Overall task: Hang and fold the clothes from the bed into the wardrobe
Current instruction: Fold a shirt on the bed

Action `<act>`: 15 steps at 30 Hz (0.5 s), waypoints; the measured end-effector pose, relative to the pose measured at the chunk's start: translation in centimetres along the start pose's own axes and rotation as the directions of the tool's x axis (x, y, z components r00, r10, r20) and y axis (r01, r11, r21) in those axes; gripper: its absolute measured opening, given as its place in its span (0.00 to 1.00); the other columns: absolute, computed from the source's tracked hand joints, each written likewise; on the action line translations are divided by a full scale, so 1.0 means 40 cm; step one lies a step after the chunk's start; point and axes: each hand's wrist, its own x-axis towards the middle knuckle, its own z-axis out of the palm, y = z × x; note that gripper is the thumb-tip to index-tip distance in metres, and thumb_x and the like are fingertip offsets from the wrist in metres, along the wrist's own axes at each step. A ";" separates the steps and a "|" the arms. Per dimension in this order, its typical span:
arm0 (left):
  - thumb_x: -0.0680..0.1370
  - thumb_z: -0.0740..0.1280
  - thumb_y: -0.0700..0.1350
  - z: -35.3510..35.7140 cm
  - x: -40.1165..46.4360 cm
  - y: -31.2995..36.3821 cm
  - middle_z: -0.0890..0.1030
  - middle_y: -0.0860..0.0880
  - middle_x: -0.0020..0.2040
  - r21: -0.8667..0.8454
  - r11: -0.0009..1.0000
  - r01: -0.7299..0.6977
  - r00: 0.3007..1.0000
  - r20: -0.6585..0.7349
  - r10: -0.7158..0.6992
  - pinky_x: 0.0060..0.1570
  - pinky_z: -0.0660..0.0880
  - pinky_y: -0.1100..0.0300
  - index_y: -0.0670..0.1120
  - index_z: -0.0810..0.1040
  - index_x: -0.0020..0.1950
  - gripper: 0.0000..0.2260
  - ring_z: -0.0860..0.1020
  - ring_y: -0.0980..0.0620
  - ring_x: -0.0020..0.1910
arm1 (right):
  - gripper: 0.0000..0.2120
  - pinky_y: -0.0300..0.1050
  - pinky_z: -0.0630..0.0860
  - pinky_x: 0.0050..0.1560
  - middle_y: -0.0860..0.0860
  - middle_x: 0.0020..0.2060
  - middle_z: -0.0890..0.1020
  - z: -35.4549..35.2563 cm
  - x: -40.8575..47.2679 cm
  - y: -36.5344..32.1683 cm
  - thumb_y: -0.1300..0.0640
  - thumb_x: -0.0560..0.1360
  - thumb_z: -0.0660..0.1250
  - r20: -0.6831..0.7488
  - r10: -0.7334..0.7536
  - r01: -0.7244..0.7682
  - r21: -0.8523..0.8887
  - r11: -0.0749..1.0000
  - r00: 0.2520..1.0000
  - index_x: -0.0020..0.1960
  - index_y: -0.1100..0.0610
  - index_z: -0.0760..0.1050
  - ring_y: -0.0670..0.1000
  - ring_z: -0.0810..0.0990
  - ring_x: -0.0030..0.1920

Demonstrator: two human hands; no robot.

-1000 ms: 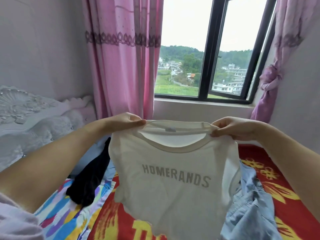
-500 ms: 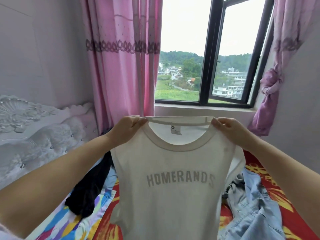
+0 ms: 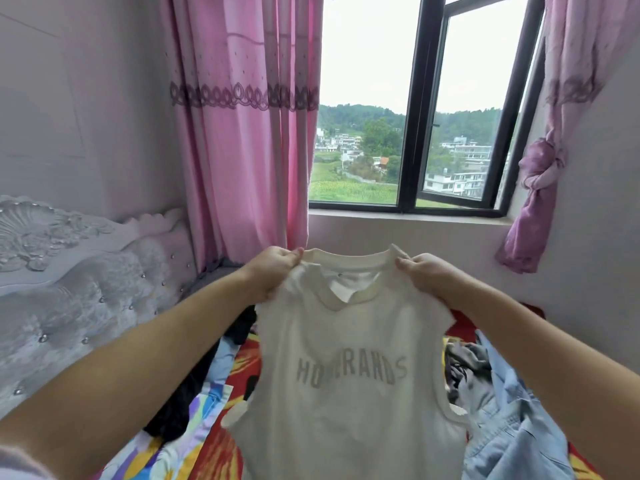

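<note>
Both hands, left (image 3: 273, 271) and right (image 3: 427, 277), pinch the shirt (image 3: 346, 393) shoulders above the bed (image 3: 221, 448); keep shoulders level for hanging.

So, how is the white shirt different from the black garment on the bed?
The white shirt is held up in the air, gripped at its shoulders by the left hand and the right hand; the black garment lies crumpled on the bed, untouched. The white shirt hangs spread, with grey lettering showing; the black garment shows no print. Both are still unfolded.
</note>
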 end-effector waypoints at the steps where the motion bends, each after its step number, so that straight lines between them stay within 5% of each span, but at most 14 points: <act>1: 0.83 0.58 0.49 0.044 -0.010 0.021 0.71 0.45 0.27 -0.036 0.999 -0.005 1.000 0.016 0.006 0.25 0.64 0.62 0.40 0.74 0.39 0.17 0.68 0.51 0.23 | 0.20 0.38 0.72 0.32 0.56 0.33 0.78 0.038 -0.009 -0.022 0.52 0.82 0.57 0.017 -0.007 0.005 0.075 0.997 1.000 0.46 0.67 0.78 0.50 0.75 0.29; 2: 0.83 0.58 0.47 0.086 -0.019 0.040 0.69 0.48 0.23 -0.088 0.996 -0.015 0.999 0.038 0.018 0.21 0.62 0.65 0.41 0.72 0.38 0.17 0.67 0.53 0.19 | 0.20 0.37 0.71 0.30 0.54 0.31 0.78 0.073 -0.018 -0.044 0.51 0.82 0.57 0.043 -0.033 0.027 0.148 0.989 0.999 0.45 0.67 0.77 0.48 0.75 0.27; 4: 0.84 0.57 0.45 0.148 -0.034 0.073 0.71 0.49 0.23 -0.220 0.975 -0.026 0.998 0.052 0.039 0.17 0.67 0.67 0.41 0.72 0.37 0.17 0.70 0.57 0.18 | 0.23 0.40 0.76 0.42 0.54 0.37 0.82 0.128 -0.034 -0.077 0.48 0.82 0.57 0.092 -0.124 0.093 0.286 0.954 0.988 0.49 0.68 0.79 0.49 0.81 0.37; 6: 0.83 0.57 0.45 0.179 -0.040 0.096 0.75 0.44 0.31 -0.278 0.960 -0.034 0.999 0.023 0.042 0.24 0.77 0.60 0.38 0.76 0.43 0.15 0.76 0.52 0.25 | 0.25 0.48 0.77 0.55 0.57 0.48 0.84 0.146 -0.048 -0.095 0.42 0.80 0.57 0.134 -0.213 0.157 0.339 0.927 0.968 0.55 0.61 0.81 0.54 0.83 0.49; 9: 0.83 0.58 0.42 0.174 -0.048 0.119 0.79 0.41 0.37 -0.318 0.948 -0.032 0.997 0.050 0.051 0.35 0.81 0.54 0.38 0.76 0.52 0.10 0.80 0.49 0.30 | 0.27 0.49 0.76 0.61 0.53 0.54 0.83 0.113 -0.067 -0.105 0.35 0.75 0.60 0.269 -0.301 0.236 0.249 0.939 0.915 0.64 0.52 0.76 0.49 0.82 0.54; 13: 0.83 0.56 0.42 0.132 -0.053 0.132 0.82 0.38 0.45 -0.361 0.932 0.037 0.975 0.218 0.046 0.43 0.82 0.55 0.36 0.77 0.52 0.14 0.82 0.47 0.38 | 0.28 0.51 0.76 0.61 0.54 0.61 0.78 0.051 -0.068 -0.091 0.53 0.73 0.71 0.440 -0.349 0.209 0.337 0.918 0.827 0.70 0.50 0.66 0.51 0.79 0.58; 15: 0.82 0.58 0.38 0.121 -0.050 0.124 0.82 0.38 0.49 -0.239 0.954 -0.181 0.963 0.155 0.222 0.47 0.81 0.57 0.34 0.79 0.54 0.11 0.83 0.48 0.43 | 0.26 0.48 0.77 0.57 0.57 0.59 0.78 0.034 -0.068 -0.090 0.67 0.76 0.66 0.454 -0.373 0.224 0.349 0.910 0.809 0.71 0.53 0.66 0.52 0.79 0.55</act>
